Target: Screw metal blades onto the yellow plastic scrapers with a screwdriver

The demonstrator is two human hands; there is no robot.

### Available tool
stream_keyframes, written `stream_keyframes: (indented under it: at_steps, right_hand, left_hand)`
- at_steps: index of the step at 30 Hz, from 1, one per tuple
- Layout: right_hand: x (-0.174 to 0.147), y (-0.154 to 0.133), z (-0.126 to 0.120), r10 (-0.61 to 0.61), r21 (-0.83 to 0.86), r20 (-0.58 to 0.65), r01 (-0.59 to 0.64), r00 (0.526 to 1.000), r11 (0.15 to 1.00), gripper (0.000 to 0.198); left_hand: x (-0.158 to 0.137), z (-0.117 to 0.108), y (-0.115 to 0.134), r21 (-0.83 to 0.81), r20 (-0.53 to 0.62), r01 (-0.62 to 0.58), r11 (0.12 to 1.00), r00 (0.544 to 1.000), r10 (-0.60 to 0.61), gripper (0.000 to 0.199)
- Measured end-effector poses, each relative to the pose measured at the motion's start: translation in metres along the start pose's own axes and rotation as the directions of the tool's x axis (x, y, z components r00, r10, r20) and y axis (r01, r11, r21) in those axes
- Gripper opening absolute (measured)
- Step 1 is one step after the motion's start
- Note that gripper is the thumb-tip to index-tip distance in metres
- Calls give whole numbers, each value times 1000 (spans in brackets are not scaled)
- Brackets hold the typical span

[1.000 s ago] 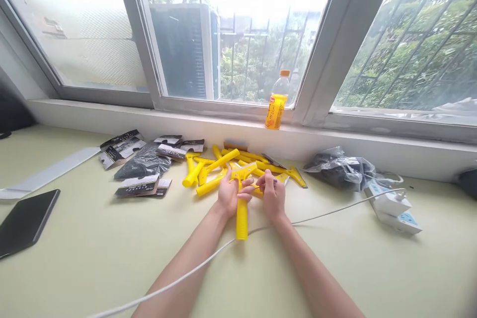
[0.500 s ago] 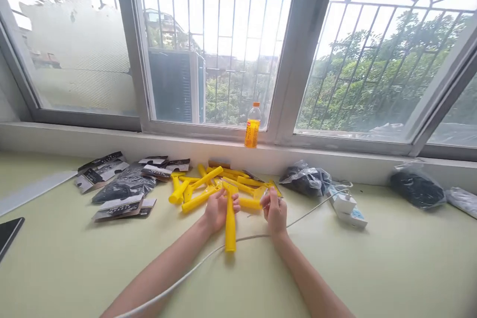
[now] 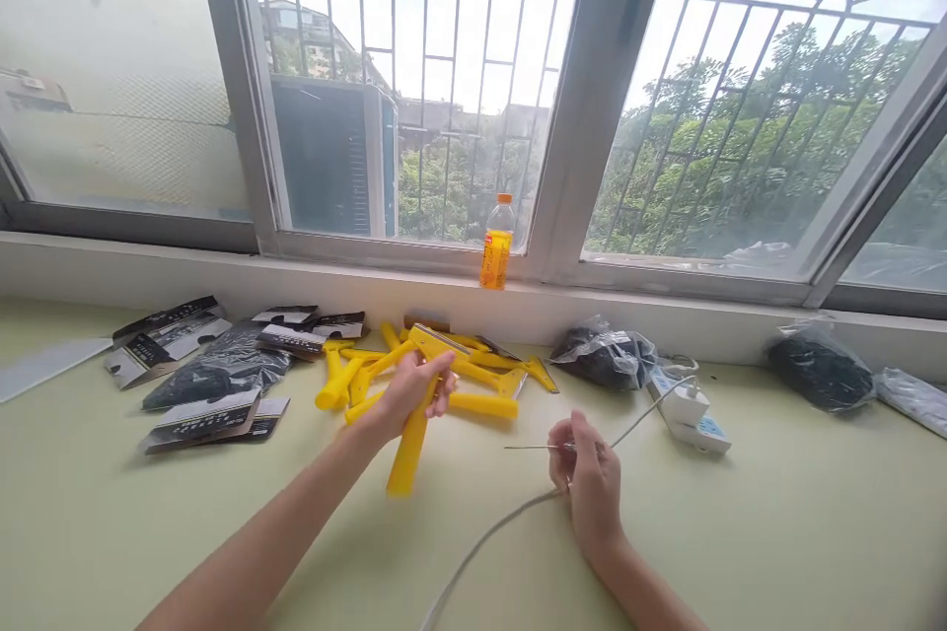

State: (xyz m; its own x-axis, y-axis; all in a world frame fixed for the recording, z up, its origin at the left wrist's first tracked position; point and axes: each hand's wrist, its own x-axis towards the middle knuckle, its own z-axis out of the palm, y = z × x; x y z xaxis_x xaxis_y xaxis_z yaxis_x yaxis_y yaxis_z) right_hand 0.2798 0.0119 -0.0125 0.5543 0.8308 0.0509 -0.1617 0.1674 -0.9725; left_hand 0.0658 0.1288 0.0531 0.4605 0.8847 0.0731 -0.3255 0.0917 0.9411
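Observation:
My left hand (image 3: 409, 389) is wrapped round the neck of a yellow scraper (image 3: 409, 454). Its wide head with a metal edge points up and away, and the handle hangs toward me. Off to the right, my right hand (image 3: 588, 473) is closed on a thin screwdriver (image 3: 529, 448). The slim metal shaft points left toward the scraper without touching it; most of the handle is hidden by my fingers. Just behind my left hand lies a pile of other yellow scrapers (image 3: 484, 405). A white cable (image 3: 488, 537) passes by my right hand; I cannot tell whether they touch.
Black-and-white card packages (image 3: 203, 419) and a plastic bag of dark things (image 3: 229, 370) lie at left. A bagged black bundle (image 3: 603, 355), a power strip (image 3: 699, 429) and another dark bag (image 3: 818, 370) are at right. An orange drink bottle (image 3: 495, 251) stands on the sill.
My left hand has moved a little left and up, tilting the scraper so its handle slants. My right hand has drawn away to the right and down with the screwdriver.

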Motion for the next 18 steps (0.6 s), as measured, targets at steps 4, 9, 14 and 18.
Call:
stream_keyframes:
  at_steps: [4,9,14,18]
  right_hand:
    - [-5,1,-3,-89,-44,1,89,996,995,59]
    - [-4,2,-2,-73,-66,54,76,996,995,57]
    - [3,5,-2,-92,-75,128,103,987,992,53]
    - [5,9,-3,-84,-113,200,109,976,988,51]
  left_hand:
    - [-13,9,-33,148,104,175,973,976,-191,38]
    - [-15,12,-57,233,129,195,953,965,-229,25]
    - [-12,12,-62,221,141,185,958,965,-219,21]
    - [-12,13,-67,239,169,178,955,960,-221,13]
